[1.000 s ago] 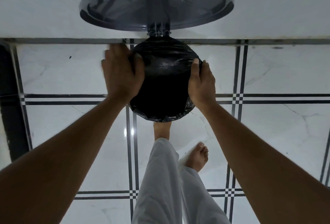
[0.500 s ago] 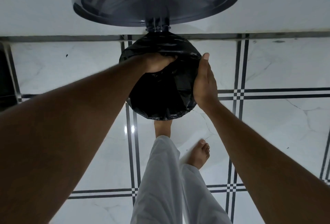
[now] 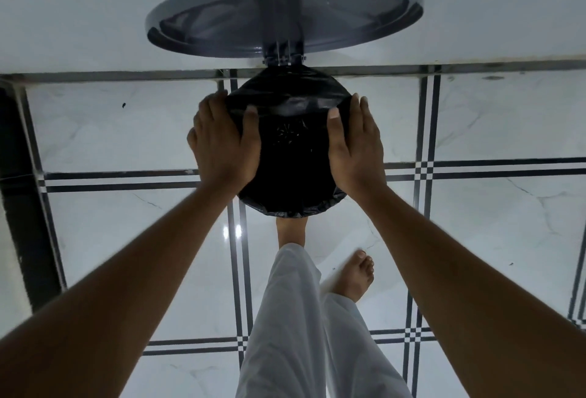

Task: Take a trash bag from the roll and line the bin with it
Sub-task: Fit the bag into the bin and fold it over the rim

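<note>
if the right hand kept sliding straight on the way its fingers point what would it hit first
Probably the hinge of the raised bin lid. The right hand lies along the black trash bag on the bin rim, fingers pointing toward the wall; depth is unclear.

**What the head view leaves unseen**

The bin (image 3: 290,207) itself hardly shows: the black trash bag (image 3: 285,106) folded over its rim covers the walls, and its inside is one dark mass where only a faint crinkle can be made out. The left hand (image 3: 223,144) and right hand (image 3: 353,147) lie over the two sides of the rim, hiding it there; their palms face away, so the grip cannot be judged. The lid (image 3: 285,14) is cut by the top edge. The forward foot (image 3: 291,233) is covered at the toes by the bin, possibly resting on a pedal. Both forearms run out of the bottom corners.
</note>
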`<state>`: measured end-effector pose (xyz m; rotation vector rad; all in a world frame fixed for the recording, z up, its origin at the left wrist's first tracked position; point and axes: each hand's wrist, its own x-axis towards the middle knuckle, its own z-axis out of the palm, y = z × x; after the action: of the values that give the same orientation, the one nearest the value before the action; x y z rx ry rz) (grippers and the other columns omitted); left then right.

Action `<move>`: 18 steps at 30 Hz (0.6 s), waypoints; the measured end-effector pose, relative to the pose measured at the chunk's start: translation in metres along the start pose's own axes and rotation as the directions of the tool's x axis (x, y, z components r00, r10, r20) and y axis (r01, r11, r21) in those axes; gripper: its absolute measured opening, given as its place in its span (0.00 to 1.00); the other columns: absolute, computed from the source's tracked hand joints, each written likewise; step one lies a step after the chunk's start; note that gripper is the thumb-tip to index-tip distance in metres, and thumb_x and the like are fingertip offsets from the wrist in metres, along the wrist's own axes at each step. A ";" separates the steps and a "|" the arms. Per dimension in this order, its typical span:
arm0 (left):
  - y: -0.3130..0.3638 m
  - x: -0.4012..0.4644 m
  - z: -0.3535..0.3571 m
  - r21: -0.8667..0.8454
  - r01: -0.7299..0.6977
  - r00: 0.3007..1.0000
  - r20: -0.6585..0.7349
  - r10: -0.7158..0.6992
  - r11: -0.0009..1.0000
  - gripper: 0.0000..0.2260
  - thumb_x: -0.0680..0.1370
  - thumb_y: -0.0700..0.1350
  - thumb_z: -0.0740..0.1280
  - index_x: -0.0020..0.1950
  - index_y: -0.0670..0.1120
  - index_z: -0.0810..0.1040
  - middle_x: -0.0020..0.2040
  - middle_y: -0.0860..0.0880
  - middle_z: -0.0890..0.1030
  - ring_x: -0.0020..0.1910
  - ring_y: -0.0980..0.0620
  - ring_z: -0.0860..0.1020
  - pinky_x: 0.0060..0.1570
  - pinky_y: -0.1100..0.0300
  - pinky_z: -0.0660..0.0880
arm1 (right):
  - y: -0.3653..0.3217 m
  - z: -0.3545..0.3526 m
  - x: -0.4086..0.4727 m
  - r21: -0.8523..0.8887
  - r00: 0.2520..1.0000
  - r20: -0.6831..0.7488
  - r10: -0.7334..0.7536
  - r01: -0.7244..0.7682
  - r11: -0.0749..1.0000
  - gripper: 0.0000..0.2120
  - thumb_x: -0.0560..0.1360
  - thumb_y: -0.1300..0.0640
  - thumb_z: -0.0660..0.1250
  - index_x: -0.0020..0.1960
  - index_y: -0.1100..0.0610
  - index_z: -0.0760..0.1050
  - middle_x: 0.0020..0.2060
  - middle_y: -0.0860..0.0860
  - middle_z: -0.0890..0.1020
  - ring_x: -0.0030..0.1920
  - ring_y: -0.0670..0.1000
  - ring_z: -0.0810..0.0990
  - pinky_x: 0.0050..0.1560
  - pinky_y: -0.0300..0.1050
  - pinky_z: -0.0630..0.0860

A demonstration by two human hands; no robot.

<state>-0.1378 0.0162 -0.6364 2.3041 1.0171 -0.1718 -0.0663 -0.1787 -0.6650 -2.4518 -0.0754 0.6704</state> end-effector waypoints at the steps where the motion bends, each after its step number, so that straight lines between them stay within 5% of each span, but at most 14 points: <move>1: 0.001 0.009 -0.001 -0.033 0.023 0.997 0.080 -0.020 0.999 0.22 0.86 0.58 0.57 0.74 0.46 0.75 0.70 0.44 0.79 0.70 0.42 0.76 0.73 0.42 0.69 | 0.000 0.001 0.003 0.005 1.000 0.010 0.017 -0.017 1.000 0.40 0.87 0.30 0.45 0.90 0.53 0.53 0.89 0.55 0.59 0.89 0.56 0.56 0.88 0.59 0.54; 5: 0.001 0.045 -0.002 -0.109 0.149 0.955 0.273 -0.115 0.983 0.25 0.87 0.60 0.52 0.72 0.48 0.78 0.69 0.43 0.82 0.68 0.40 0.78 0.69 0.43 0.72 | -0.005 -0.004 0.017 0.041 0.995 0.019 0.096 -0.097 0.994 0.42 0.86 0.28 0.45 0.90 0.55 0.53 0.87 0.57 0.63 0.87 0.59 0.60 0.87 0.63 0.58; 9: 0.002 0.058 -0.011 -0.096 0.141 0.985 0.110 -0.130 0.985 0.18 0.86 0.55 0.57 0.67 0.48 0.80 0.66 0.46 0.83 0.66 0.42 0.79 0.68 0.44 0.74 | -0.016 -0.021 0.012 0.062 0.990 -0.061 0.128 -0.124 0.990 0.41 0.88 0.33 0.53 0.89 0.60 0.53 0.84 0.59 0.69 0.85 0.60 0.65 0.83 0.59 0.63; 11: 0.002 0.044 -0.021 -0.119 0.118 0.993 0.011 -0.117 0.986 0.16 0.84 0.54 0.60 0.65 0.48 0.81 0.65 0.47 0.83 0.65 0.45 0.79 0.68 0.45 0.75 | -0.026 -0.031 -0.002 0.095 0.984 -0.098 0.152 -0.143 0.985 0.36 0.88 0.37 0.58 0.86 0.61 0.63 0.80 0.59 0.74 0.81 0.60 0.69 0.80 0.57 0.66; 14: 0.002 0.006 -0.038 -0.153 0.123 0.992 0.031 -0.119 0.981 0.12 0.83 0.51 0.63 0.57 0.47 0.83 0.56 0.48 0.85 0.54 0.47 0.82 0.58 0.48 0.79 | -0.036 -0.042 -0.026 0.158 0.973 -0.192 0.127 -0.097 0.983 0.14 0.86 0.47 0.65 0.57 0.56 0.83 0.53 0.52 0.86 0.58 0.55 0.83 0.64 0.58 0.79; 16: 0.009 -0.024 -0.050 -0.252 0.196 0.971 0.185 -0.151 0.948 0.10 0.82 0.48 0.65 0.50 0.46 0.84 0.43 0.50 0.87 0.43 0.48 0.84 0.51 0.46 0.83 | -0.047 -0.051 -0.042 0.275 0.971 -0.103 0.216 -0.181 0.944 0.13 0.85 0.51 0.67 0.42 0.51 0.79 0.39 0.45 0.83 0.44 0.47 0.82 0.52 0.51 0.79; 18: 0.020 -0.053 -0.061 -0.345 0.231 0.949 0.287 -0.133 0.910 0.08 0.82 0.46 0.67 0.49 0.46 0.85 0.37 0.53 0.86 0.36 0.52 0.84 0.48 0.43 0.85 | -0.058 -0.054 -0.059 0.393 0.950 0.007 0.311 -0.289 0.873 0.14 0.86 0.51 0.67 0.41 0.49 0.77 0.37 0.43 0.81 0.41 0.45 0.80 0.50 0.48 0.76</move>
<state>-0.1675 0.0079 -0.5589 1.7867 1.0299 -0.3158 -0.0856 -0.1713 -0.5685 -2.1066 0.4333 0.6712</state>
